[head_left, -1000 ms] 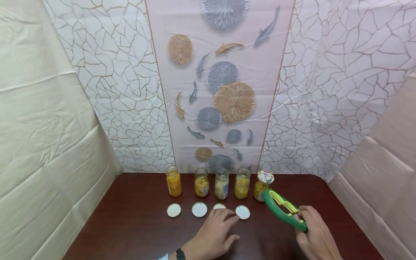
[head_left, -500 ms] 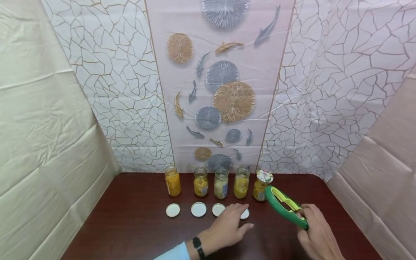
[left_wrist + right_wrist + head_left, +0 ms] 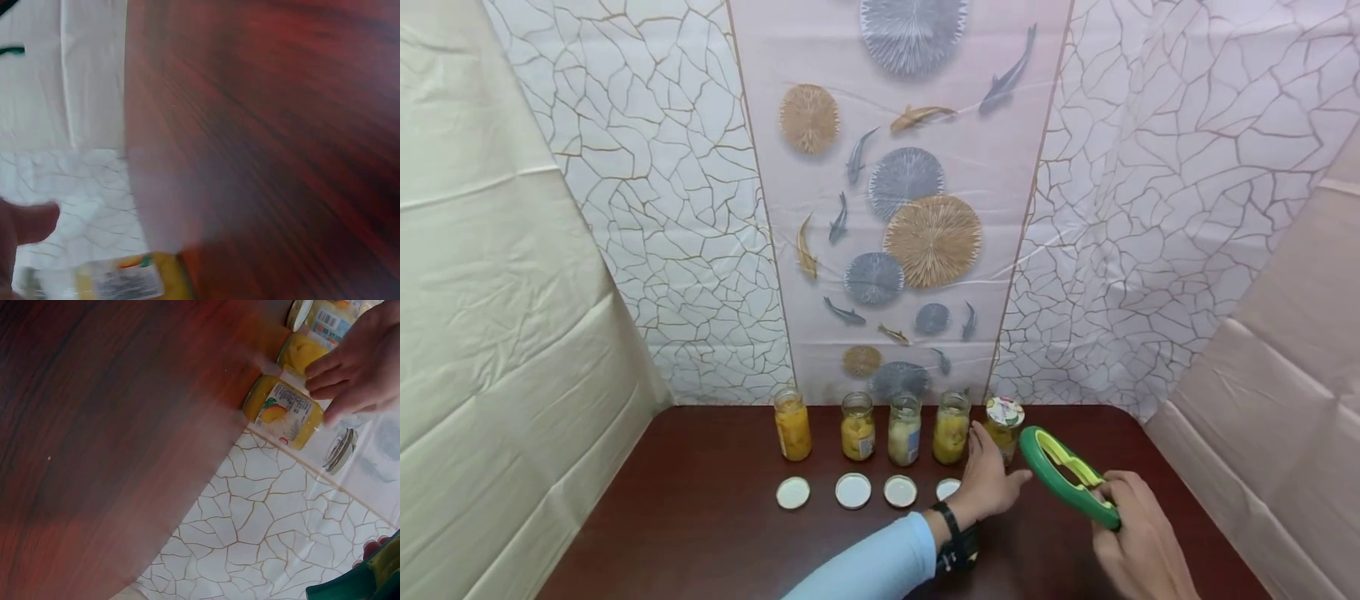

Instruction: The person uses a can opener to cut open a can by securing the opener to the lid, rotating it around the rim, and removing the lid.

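Observation:
A lidded glass jar [image 3: 1004,423] of yellow fruit stands upright at the right end of a row of jars; the right wrist view shows its label [image 3: 287,412] and metal lid [image 3: 342,450]. My left hand [image 3: 987,482] reaches to this jar's left side, fingers extended and thumb spread. Whether the fingers touch the glass cannot be told. The left wrist view catches my thumb [image 3: 34,224] and part of the labelled jar [image 3: 128,281]. My right hand [image 3: 1144,533] grips a green jar opener [image 3: 1060,475], held in the air to the right of the jar.
Several lidless jars continue the row leftward: yellow fruit [image 3: 951,437], pale fruit [image 3: 904,439], yellow pieces [image 3: 857,437] and orange fruit [image 3: 793,432]. In front of them lie removed lids [image 3: 853,492], one partly behind my left wrist. A patterned cloth [image 3: 700,250] hangs behind the dark table [image 3: 715,517].
My left hand has moved right and forward, from over the lids to the lidded jar, uncovering the third lid. The right hand keeps holding the jar opener at nearly the same place.

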Tool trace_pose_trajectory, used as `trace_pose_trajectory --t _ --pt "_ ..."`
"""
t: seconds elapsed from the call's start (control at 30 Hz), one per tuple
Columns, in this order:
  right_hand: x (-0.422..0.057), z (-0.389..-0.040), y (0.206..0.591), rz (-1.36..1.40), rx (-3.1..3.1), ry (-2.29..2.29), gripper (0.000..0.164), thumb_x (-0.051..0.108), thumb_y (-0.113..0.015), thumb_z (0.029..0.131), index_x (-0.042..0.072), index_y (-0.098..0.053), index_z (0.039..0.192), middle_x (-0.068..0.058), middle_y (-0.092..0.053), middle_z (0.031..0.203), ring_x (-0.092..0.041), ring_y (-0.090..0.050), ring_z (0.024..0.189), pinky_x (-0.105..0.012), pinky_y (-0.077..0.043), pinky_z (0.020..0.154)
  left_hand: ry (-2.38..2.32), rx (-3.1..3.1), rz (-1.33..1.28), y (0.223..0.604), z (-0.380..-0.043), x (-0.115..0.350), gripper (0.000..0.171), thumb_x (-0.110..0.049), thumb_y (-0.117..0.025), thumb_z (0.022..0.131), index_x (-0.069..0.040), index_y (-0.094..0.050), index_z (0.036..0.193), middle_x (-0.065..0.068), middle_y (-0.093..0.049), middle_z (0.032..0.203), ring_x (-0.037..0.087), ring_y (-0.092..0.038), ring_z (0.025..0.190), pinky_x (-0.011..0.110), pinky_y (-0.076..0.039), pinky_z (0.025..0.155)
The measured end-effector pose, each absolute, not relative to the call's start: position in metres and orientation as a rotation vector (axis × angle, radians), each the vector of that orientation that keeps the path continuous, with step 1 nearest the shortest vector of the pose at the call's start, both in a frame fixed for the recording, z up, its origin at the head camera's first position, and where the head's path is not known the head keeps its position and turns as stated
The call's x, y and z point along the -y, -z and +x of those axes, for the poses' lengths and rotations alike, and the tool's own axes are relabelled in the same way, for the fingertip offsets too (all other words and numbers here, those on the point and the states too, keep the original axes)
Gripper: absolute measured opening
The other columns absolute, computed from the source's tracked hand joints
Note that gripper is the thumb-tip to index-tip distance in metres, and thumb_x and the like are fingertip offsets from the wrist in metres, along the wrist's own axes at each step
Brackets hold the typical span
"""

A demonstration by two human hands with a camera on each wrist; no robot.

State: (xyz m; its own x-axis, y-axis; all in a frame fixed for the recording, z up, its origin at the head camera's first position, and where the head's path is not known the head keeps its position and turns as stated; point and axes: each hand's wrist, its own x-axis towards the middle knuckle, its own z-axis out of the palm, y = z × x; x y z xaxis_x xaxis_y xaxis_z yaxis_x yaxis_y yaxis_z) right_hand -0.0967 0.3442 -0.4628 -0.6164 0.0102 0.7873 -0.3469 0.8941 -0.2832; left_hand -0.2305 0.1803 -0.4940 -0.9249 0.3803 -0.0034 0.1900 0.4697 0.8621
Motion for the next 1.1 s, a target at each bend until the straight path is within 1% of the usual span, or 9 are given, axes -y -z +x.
trace_pose_trajectory --t 0.1,0.23,0.4,0.53,0.67,0.73,0.87,1.0,1.1 --pt "-0.343 -0.096 0.463 0.21 2.179 -0.524 0.021 -0.01 -0.062 0.072 0.002 -0.063 0.089 -0.014 -0.064 0.103 -0.028 -0.056 0.089 -0.024 -0.037 0.081 -1.581 -2.502 0.38 0.502 -0.241 -0.195 0.099 -0.035 -0.072 0.096 -0.01 -0.005 0.164 0.023 -0.017 0.168 0.038 -0.028 0.15 0.054 -0.039 0.115" --pt "-0.341 -0.096 0.465 0.175 2.183 -0.52 0.023 -0.013 -0.066 0.07 0.003 -0.063 0.087 -0.015 -0.065 0.103 -0.032 -0.058 0.089 -0.033 -0.039 0.078 -1.707 -2.496 0.304 0.512 -0.252 -0.206 0.087 -0.027 -0.073 0.096 -0.012 -0.018 0.163 0.023 -0.029 0.164 0.042 -0.034 0.146 0.058 -0.038 0.113" --pt "-0.341 -0.097 0.465 0.167 2.168 -0.534 0.026 -0.013 -0.067 0.068 0.005 -0.063 0.086 -0.016 -0.065 0.104 -0.032 -0.058 0.091 -0.036 -0.038 0.078 -1.766 -2.533 0.308 0.518 -0.259 -0.208 0.07 -0.027 -0.075 0.095 -0.019 -0.038 0.153 0.017 -0.047 0.152 0.037 -0.047 0.138 0.055 -0.045 0.107" --pt "-0.341 -0.097 0.463 0.17 2.157 -0.536 0.025 -0.013 -0.067 0.068 0.004 -0.064 0.086 -0.016 -0.065 0.104 -0.032 -0.057 0.09 -0.035 -0.038 0.078 -1.753 -2.551 0.324 0.519 -0.263 -0.208 0.065 -0.03 -0.076 0.094 -0.023 -0.042 0.15 0.01 -0.054 0.141 0.032 -0.054 0.129 0.05 -0.049 0.102" --pt "-0.342 -0.098 0.459 0.198 2.144 -0.542 0.023 -0.012 -0.064 0.067 0.002 -0.063 0.085 -0.018 -0.064 0.104 -0.032 -0.057 0.091 -0.027 -0.037 0.081 -1.689 -2.604 0.387 0.516 -0.261 -0.205 0.065 -0.033 -0.076 0.094 -0.021 -0.043 0.149 0.008 -0.057 0.138 0.027 -0.056 0.126 0.047 -0.05 0.102" --pt "-0.343 -0.1 0.455 0.209 2.14 -0.548 0.022 -0.012 -0.062 0.067 0.001 -0.062 0.085 -0.019 -0.064 0.104 -0.032 -0.056 0.092 -0.022 -0.035 0.083 -1.649 -2.619 0.43 0.511 -0.257 -0.2 0.067 -0.034 -0.075 0.094 -0.019 -0.042 0.151 0.009 -0.055 0.143 0.028 -0.052 0.132 0.047 -0.048 0.106" --pt "-0.344 -0.103 0.448 0.223 2.133 -0.555 0.021 -0.014 -0.061 0.068 -0.001 -0.061 0.085 -0.021 -0.064 0.105 -0.034 -0.056 0.093 -0.019 -0.033 0.085 -1.58 -2.577 0.477 0.499 -0.241 -0.184 0.078 -0.041 -0.072 0.095 -0.016 -0.034 0.158 0.013 -0.042 0.159 0.028 -0.039 0.145 0.048 -0.041 0.114" --pt "-0.344 -0.103 0.445 0.223 2.139 -0.558 0.024 -0.016 -0.061 0.068 0.0 -0.062 0.086 -0.022 -0.064 0.106 -0.035 -0.057 0.093 -0.018 -0.032 0.085 -1.576 -2.491 0.597 0.488 -0.221 -0.155 0.072 -0.044 -0.073 0.094 -0.019 -0.04 0.153 0.004 -0.055 0.141 0.018 -0.053 0.129 0.042 -0.048 0.105" --pt "-0.343 -0.103 0.444 0.222 2.144 -0.56 0.025 -0.017 -0.061 0.068 0.0 -0.062 0.086 -0.022 -0.063 0.106 -0.035 -0.057 0.094 -0.017 -0.031 0.086 -1.575 -2.436 0.708 0.479 -0.205 -0.129 0.062 -0.043 -0.075 0.093 -0.026 -0.045 0.145 -0.006 -0.057 0.122 0.01 -0.057 0.112 0.038 -0.052 0.095"
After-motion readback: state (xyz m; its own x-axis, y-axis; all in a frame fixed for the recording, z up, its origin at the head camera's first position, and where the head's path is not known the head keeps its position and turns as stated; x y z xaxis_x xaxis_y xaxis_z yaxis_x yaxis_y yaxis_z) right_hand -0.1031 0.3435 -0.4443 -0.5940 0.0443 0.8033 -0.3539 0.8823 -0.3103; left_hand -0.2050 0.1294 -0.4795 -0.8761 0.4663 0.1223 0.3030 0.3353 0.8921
